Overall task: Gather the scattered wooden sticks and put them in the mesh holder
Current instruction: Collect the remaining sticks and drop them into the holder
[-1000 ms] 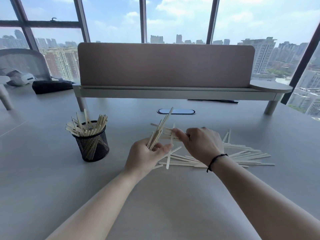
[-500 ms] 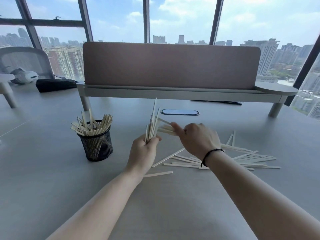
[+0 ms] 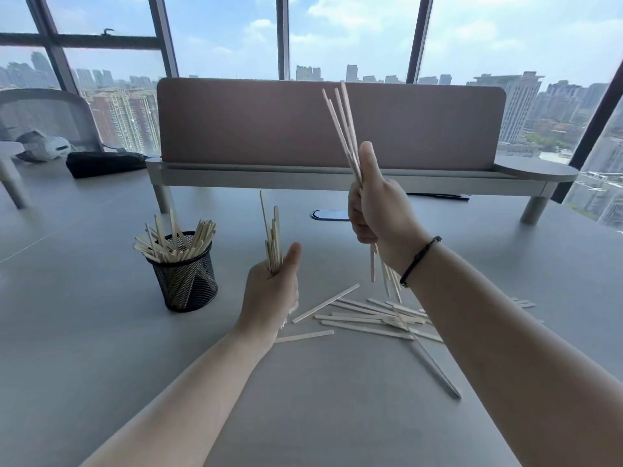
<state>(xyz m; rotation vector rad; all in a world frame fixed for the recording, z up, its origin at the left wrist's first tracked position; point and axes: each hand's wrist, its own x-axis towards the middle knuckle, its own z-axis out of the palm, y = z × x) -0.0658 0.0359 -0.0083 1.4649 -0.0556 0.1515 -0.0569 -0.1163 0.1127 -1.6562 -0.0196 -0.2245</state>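
Observation:
A black mesh holder (image 3: 188, 281) stands left of centre on the grey table, filled with several wooden sticks fanning out of its top. My left hand (image 3: 273, 291) grips an upright bundle of sticks (image 3: 272, 237) to the right of the holder. Higher up, my right hand (image 3: 377, 210) is curled round another bundle of sticks (image 3: 344, 129), held upright and tilted left, with their lower ends hanging below the fist. Several loose sticks (image 3: 364, 318) lie scattered on the table beneath and between my hands.
A brown divider panel (image 3: 330, 126) on a grey raised shelf (image 3: 337, 183) crosses the table's far side. A dark cable port (image 3: 330, 215) sits behind my right hand. A black pouch (image 3: 101, 163) and a mesh chair (image 3: 43, 119) stand far left.
My right hand has lifted off the pile with a bundle of sticks and turned it upright. My left hand keeps its own bundle, now held more vertical.

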